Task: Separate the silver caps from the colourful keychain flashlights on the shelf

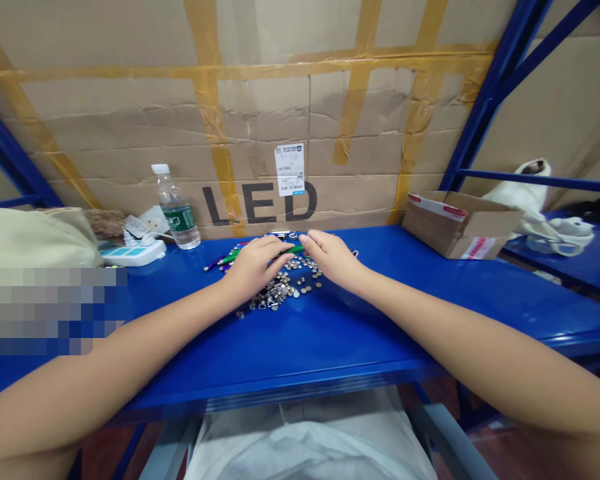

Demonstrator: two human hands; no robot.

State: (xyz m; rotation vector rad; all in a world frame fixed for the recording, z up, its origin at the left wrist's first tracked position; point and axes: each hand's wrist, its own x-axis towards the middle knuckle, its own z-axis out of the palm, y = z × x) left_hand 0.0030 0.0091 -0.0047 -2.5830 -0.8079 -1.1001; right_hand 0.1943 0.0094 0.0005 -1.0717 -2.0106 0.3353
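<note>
A slim green stick-like piece [297, 249] spans the gap between my two hands, just above the table. My left hand [254, 267] closes on its left part, thumb below and fingers over the top. The fingertips of my right hand [334, 259] pinch its other end, which they hide. Beneath and between the hands lie many small silvery metal parts [279, 291], some round and flat, too small to name. Beside my left hand are purple stick-like pieces with metal ends [214, 263] and more green ones, partly covered. Metal clip-like parts [286, 235] lie behind the hands.
The blue table [300, 347] backs onto a large taped carton [250, 133] marked LED. A water bottle [179, 212] and a white power strip [134, 253] stand left, near a pale bag [35, 237]. To the right sits an open cardboard box [457, 227].
</note>
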